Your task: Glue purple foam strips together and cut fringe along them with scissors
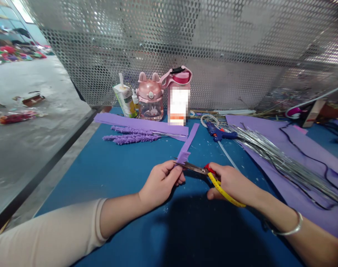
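Note:
My left hand (pixel 161 181) pinches the near end of a narrow purple foam strip (pixel 189 142) that runs away from me over the blue table (pixel 115 174). The strip's near end is cut into a fringe. My right hand (pixel 231 182) is closed round the red and yellow handles of a pair of scissors (pixel 196 169). The scissor blades point left and meet the fringed end of the strip, just beside my left fingertips.
Behind lie longer purple strips (pixel 141 123), finished purple sprigs (pixel 132 138), a blue glue gun (pixel 219 132), a bundle of silver wires (pixel 271 155) on purple sheets (pixel 310 174). A juice carton (pixel 125 100) and two pink bottles (pixel 150 97) stand against perforated metal wall (pixel 213 55).

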`<state>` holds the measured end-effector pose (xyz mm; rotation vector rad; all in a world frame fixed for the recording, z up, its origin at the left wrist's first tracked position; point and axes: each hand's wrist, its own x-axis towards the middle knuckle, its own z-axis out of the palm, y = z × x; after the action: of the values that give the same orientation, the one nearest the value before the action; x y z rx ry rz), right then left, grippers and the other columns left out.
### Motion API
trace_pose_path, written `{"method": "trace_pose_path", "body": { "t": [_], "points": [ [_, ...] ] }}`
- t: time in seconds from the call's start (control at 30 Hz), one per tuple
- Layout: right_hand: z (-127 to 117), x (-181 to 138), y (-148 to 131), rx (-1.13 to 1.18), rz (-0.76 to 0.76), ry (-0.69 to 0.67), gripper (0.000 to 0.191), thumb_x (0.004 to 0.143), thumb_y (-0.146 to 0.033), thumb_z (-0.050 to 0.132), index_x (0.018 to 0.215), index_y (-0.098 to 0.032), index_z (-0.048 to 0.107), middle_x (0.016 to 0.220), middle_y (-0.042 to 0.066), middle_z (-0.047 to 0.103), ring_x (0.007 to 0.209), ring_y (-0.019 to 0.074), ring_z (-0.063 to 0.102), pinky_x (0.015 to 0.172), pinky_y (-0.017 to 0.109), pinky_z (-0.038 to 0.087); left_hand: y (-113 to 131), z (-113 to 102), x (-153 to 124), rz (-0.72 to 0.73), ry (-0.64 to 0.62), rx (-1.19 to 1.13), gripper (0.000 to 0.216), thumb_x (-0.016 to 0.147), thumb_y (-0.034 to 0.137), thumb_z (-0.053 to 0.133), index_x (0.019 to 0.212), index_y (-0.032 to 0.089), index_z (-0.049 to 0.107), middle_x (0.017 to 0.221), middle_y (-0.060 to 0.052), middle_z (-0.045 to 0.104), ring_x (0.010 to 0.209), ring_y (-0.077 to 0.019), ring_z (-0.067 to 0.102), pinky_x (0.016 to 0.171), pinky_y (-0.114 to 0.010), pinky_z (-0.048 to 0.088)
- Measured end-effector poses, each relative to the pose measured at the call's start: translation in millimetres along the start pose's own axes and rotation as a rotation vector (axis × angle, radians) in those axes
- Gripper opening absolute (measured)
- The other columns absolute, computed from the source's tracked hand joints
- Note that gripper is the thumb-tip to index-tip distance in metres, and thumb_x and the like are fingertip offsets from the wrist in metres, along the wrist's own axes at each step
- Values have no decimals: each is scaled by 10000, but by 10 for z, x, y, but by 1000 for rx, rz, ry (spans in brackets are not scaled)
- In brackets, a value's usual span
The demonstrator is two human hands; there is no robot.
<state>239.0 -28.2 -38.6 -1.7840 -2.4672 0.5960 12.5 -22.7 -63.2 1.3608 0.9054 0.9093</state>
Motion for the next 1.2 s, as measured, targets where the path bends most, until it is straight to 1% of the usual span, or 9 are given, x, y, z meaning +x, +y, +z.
{"method": "trace_pose_path", "body": {
  "t": [0.23, 0.5, 0.93, 1.1, 1.2],
  "points": [
    [20, -11, 15, -30, -15, 10, 548, 554, -678, 654, 787, -234, 432, 582, -60, 444, 506, 124, 366, 445, 226, 224, -9, 2, 14, 20, -8, 1, 284, 899, 304, 431, 751, 117, 585, 685, -21, 601, 601, -87, 530, 601, -213, 438],
    [32, -5, 35, -7, -24, 6, 553, 550, -683, 653, 768, -232, 416, 582, -61, 435, 507, 118, 350, 449, 227, 219, -15, 1, 0, 35, -26, 23, 277, 903, 291, 424, 757, 120, 586, 697, -20, 600, 630, -94, 543, 628, -219, 444],
    [16, -9, 65, 8, -51, -26, 517, 580, -648, 657, 745, -232, 397, 578, -74, 404, 508, 108, 318, 453, 230, 210, 5, -23, 13, 67, -54, 100, 287, 904, 268, 409, 736, 124, 592, 699, -25, 590, 662, -110, 543, 668, -238, 433],
    [29, 10, 48, 18, -14, -20, 503, 561, -622, 691, 721, -230, 420, 560, -70, 418, 502, 113, 336, 452, 229, 222, 6, -26, 2, 78, -59, 112, 289, 903, 275, 414, 731, 129, 596, 700, -21, 589, 669, -112, 549, 678, -238, 434],
    [39, 27, 39, 32, 3, -12, 470, 578, -589, 702, 694, -229, 423, 546, -68, 426, 493, 114, 346, 449, 227, 229, 9, -25, -3, 70, -62, 110, 291, 903, 286, 417, 737, 131, 599, 700, -22, 594, 673, -116, 558, 682, -240, 437]
  ]
}}
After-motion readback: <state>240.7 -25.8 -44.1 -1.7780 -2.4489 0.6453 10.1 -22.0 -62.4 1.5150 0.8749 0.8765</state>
